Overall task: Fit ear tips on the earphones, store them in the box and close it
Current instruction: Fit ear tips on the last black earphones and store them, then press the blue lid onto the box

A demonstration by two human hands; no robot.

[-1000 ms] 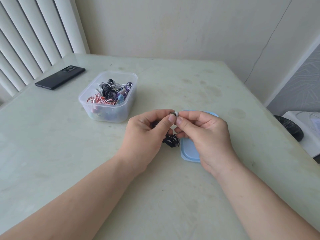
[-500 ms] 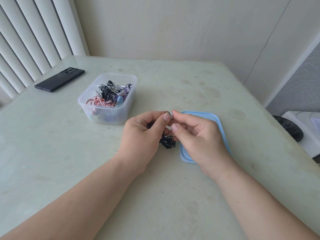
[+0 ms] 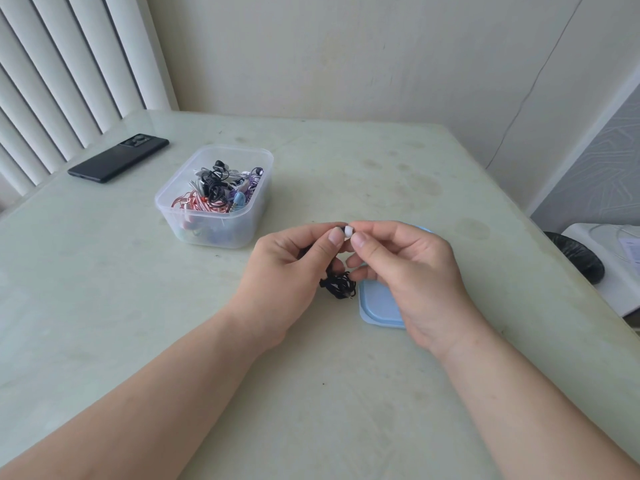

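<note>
On my feed, the white ear tip (image 3: pixel 348 231) sits right where the two hands meet, above the table (image 3: pixel 138 323) and in front of the clear box (image 3: pixel 207 235). The right hand (image 3: pixel 412 271) pinches it between thumb and forefinger, fingertips (image 3: pixel 358 240) drawn in tight so only the tip itself fits between them. The other fingers of that hand curl loosely underneath.

Now the left hand (image 3: pixel 284 271): thumb and forefinger are closed narrow too, the thumbnail touching the white ear tip from the left side. It holds the black earphones (image 3: pixel 341 285), and I see their cable hanging as a tangled bunch below and between the two palms, its lowest end down near the table. The earbud is almost wholly hidden by the fingers, so I cannot tell whether the tip is seated on it or only pressed against it.

Under the right hand lies the blue lid (image 3: pixel 377 308), flat on the table, partly covered by the palm. The box stands open, well to the left of the hands, with a heap of coloured earphones (image 3: pixel 218 194) inside: red, black, purple, pale blue. Farther left, near the table's edge by the white blinds (image 3: pixel 62 81), I spot a black phone (image 3: pixel 117 157) lying flat.
</note>
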